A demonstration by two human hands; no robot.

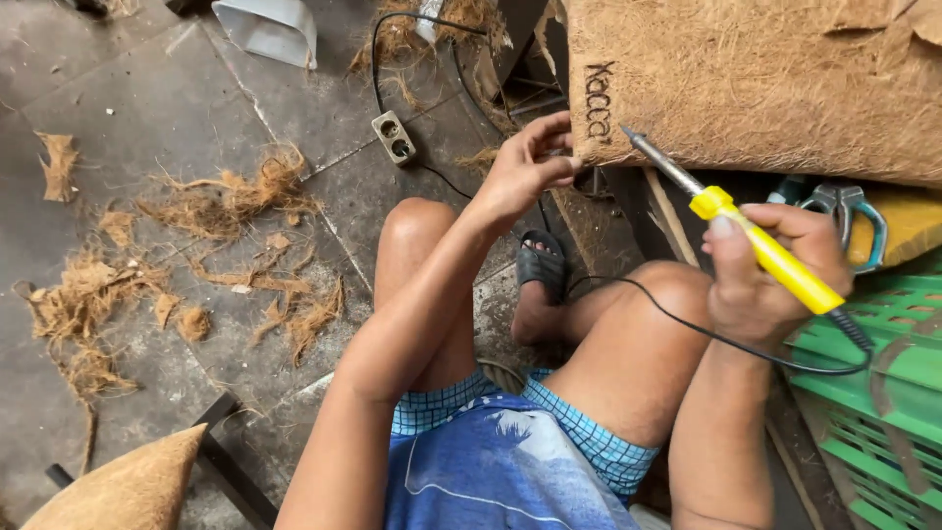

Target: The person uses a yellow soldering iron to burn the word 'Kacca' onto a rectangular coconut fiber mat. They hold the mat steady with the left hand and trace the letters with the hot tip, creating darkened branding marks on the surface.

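At the upper right, the fibre sheet [765,88] is pinched at its lower-left edge by the left hand [520,177]; the right hand [775,270] grips the yellow soldering iron [756,240], shaft slanting up-left, tip touching the sheet.

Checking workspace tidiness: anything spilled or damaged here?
Yes. Loose brown coir fibre clumps lie strewn across the grey tiled floor, and the brown fibre sheet has a torn, ragged upper right edge.

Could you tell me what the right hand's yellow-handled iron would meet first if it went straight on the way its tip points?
Most likely the brown fibre sheet: the iron in the right hand points at its lower left corner, though depth is unclear.
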